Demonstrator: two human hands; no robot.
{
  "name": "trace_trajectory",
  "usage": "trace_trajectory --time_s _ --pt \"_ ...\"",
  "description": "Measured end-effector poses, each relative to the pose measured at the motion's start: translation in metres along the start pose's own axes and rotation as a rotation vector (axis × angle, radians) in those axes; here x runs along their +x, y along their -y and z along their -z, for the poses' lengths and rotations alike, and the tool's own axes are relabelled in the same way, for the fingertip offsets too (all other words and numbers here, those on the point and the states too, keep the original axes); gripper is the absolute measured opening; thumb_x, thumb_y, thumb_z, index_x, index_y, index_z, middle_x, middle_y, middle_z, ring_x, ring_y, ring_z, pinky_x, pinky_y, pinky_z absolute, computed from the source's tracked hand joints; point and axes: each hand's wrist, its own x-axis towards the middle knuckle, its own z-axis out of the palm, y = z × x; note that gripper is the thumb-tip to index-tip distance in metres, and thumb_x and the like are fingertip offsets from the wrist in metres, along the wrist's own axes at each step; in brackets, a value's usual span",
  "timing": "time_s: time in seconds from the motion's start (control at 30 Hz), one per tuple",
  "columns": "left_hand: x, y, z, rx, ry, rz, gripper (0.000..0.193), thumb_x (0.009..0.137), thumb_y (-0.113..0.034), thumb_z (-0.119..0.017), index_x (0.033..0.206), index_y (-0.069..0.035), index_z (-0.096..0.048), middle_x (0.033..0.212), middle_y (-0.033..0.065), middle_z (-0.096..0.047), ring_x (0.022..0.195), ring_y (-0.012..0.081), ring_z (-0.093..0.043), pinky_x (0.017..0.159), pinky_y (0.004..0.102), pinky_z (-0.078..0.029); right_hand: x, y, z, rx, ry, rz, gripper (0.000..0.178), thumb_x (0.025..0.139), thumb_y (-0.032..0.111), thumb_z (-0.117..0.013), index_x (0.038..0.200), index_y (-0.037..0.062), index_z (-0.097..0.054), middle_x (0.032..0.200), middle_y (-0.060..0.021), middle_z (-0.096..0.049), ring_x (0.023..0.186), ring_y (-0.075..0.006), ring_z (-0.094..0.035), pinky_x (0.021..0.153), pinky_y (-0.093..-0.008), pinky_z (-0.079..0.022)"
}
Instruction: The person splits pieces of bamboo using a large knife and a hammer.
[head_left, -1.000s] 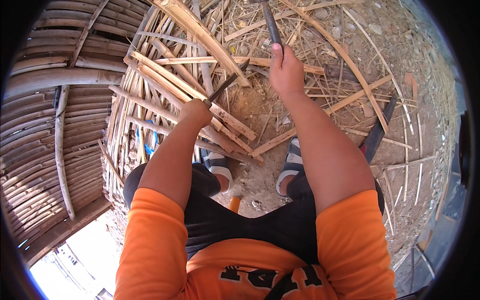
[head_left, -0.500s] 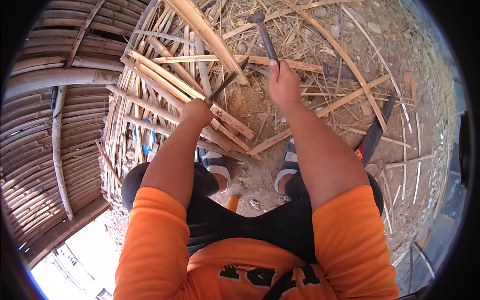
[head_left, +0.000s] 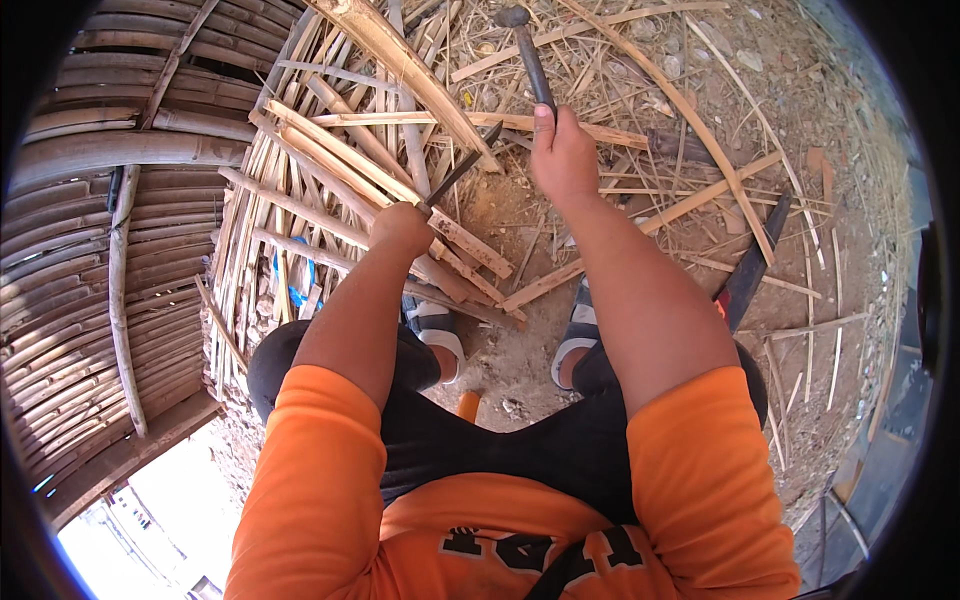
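My left hand [head_left: 402,230] is closed around the handle of a knife [head_left: 465,165], whose dark narrow blade points up and away to the right. The blade lies over split pale wood strips [head_left: 350,150], and the handle is mostly hidden in my fist. Farther right, my right hand [head_left: 565,160] grips a hammer [head_left: 535,65] by the lower end of its dark handle. The hammer's rounded head is at the far end, raised over the littered ground and apart from the knife. A wide split board [head_left: 405,60] slants down toward the knife tip.
A slatted bamboo wall [head_left: 75,250] rises on the left beside a heap of thin sticks [head_left: 245,230]. On the right lies a saw [head_left: 750,265] with a dark blade and reddish handle. Long strips [head_left: 665,85] and straw cover the dirt. My sandalled feet [head_left: 435,325] stand near the strips.
My left hand and the knife have shifted slightly right and nearer. My right hand has moved a little farther away and left, raising the hammer slightly in view. Both grips stay the same.
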Motion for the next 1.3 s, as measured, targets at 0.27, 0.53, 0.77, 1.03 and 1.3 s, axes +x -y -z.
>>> trace_trajectory --time_s 0.27,0.53,0.77,1.03,1.3 --pt "0.011 0.01 -0.019 0.16 0.055 -0.078 0.035 0.091 -0.019 -0.054 0.119 -0.016 -0.073 0.113 0.0189 -0.071 0.105 0.0351 -0.07 0.092 0.0456 -0.056 -0.022 -0.058 -0.025 -0.234 0.324 -0.066 0.052 0.107 0.046 -0.038 0.103 -0.0009 -0.061 0.088 -0.0256 -0.07 0.089 -0.0471 -0.068 0.08 -0.0571 -0.052" --pt "0.005 0.003 -0.012 0.141 0.061 -0.062 0.032 0.093 -0.022 -0.054 0.115 -0.014 -0.074 0.115 0.0189 -0.071 0.106 0.036 -0.069 0.092 0.0457 -0.056 -0.015 -0.032 -0.01 -0.07 0.08 0.043 0.048 0.107 0.044 -0.041 0.102 0.0002 -0.06 0.084 -0.0264 -0.068 0.082 -0.0497 -0.066 0.074 -0.0584 -0.051" --pt "0.009 0.01 -0.022 0.117 0.062 -0.063 0.034 0.091 -0.019 -0.054 0.118 -0.015 -0.073 0.116 0.018 -0.07 0.108 0.0355 -0.068 0.094 0.0449 -0.055 -0.02 -0.049 -0.036 -0.223 0.422 -0.124 0.053 0.107 0.047 -0.038 0.111 0.0002 -0.061 0.09 -0.0266 -0.069 0.091 -0.0464 -0.067 0.085 -0.0568 -0.051" --pt "0.024 0.019 -0.036 0.096 0.05 -0.052 0.034 0.09 -0.018 -0.054 0.118 -0.015 -0.073 0.115 0.0171 -0.07 0.108 0.0352 -0.068 0.094 0.0449 -0.055 -0.004 -0.01 -0.01 0.012 0.01 0.007 0.048 0.106 0.044 -0.043 0.099 0.0 -0.06 0.077 -0.0252 -0.068 0.077 -0.0486 -0.066 0.073 -0.0567 -0.051" --pt "0.004 0.007 -0.017 0.107 0.061 -0.065 0.031 0.091 -0.018 -0.054 0.116 -0.013 -0.072 0.113 0.0185 -0.071 0.108 0.036 -0.068 0.094 0.045 -0.055 -0.027 -0.075 -0.041 -0.225 0.304 -0.012 0.048 0.106 0.043 -0.042 0.103 -0.0001 -0.061 0.079 -0.0268 -0.067 0.08 -0.0488 -0.067 0.074 -0.057 -0.051"
